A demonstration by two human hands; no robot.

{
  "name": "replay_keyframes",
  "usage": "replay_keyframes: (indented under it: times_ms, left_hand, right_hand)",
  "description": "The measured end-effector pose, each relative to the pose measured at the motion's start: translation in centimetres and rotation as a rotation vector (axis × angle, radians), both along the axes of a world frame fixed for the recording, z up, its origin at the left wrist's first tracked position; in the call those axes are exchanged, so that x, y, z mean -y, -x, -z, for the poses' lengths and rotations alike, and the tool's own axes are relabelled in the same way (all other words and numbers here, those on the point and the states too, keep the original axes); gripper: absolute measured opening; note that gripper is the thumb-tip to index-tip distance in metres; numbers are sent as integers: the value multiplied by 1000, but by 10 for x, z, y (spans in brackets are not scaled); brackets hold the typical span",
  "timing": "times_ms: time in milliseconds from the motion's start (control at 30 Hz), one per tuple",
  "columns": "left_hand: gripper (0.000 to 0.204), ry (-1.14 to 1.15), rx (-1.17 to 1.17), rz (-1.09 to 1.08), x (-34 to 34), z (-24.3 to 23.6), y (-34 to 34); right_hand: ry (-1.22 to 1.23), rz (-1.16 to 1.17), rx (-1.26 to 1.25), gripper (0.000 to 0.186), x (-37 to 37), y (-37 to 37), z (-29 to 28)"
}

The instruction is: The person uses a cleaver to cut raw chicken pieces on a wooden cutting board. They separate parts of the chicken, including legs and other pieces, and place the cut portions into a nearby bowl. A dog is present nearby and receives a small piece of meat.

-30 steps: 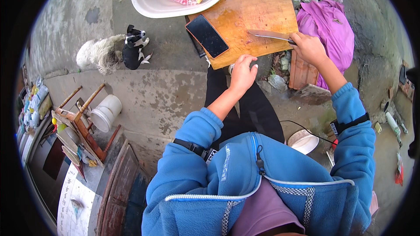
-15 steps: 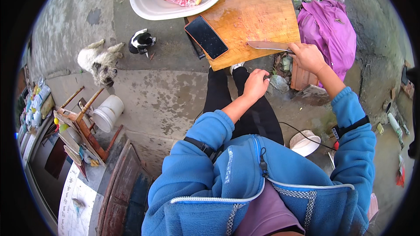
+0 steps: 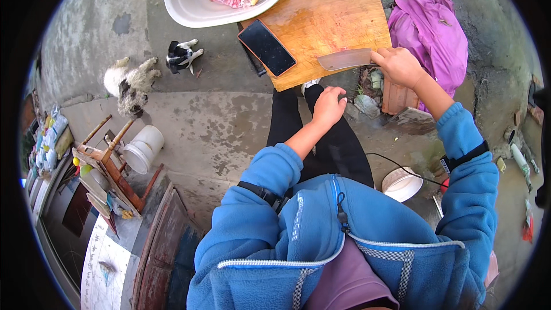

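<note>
Right hand grips flat steel cleaver (wooden board)

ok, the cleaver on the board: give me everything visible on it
The cleaver has a broad, roughly rectangular blade of dull grey metal, lying flat on its side on the near right part of the wooden cutting board. Its tip end points left, toward the dark phone, which it does not touch. The right hand is closed over the handle, hiding it. The blade looks clean; no food lies under it. The left hand is off it, below the board's edge.
</note>
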State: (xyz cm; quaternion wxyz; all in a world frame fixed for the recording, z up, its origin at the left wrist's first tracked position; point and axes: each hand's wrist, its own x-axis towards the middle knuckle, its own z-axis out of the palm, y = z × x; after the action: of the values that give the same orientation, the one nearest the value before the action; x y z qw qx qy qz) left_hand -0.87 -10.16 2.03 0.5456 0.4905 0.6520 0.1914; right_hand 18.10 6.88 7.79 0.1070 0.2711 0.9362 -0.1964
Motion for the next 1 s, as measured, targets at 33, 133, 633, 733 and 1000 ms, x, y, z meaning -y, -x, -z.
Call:
replay_keyframes:
  times_ms: [33, 133, 633, 733, 1000]
  left_hand:
    - [22, 40, -8, 3, -2, 1, 1]
    - [24, 14, -39, -71, -11, 2, 5]
    - [53, 63, -160, -488, -52, 7, 2]
    - [54, 61, -154, -508, -55, 12, -5]
    - [51, 16, -132, -446, -55, 21, -11]
  right_hand:
    - [7, 3, -1, 23, 3, -6, -3]
    - [-49, 219, -33, 24, 0, -10, -1]
    - [270, 904, -186, 25, 65, -42, 20]
    - [906, 1309, -366, 21, 82, -59, 35]
    - [1118, 1440, -567, 20, 133, -39, 65]
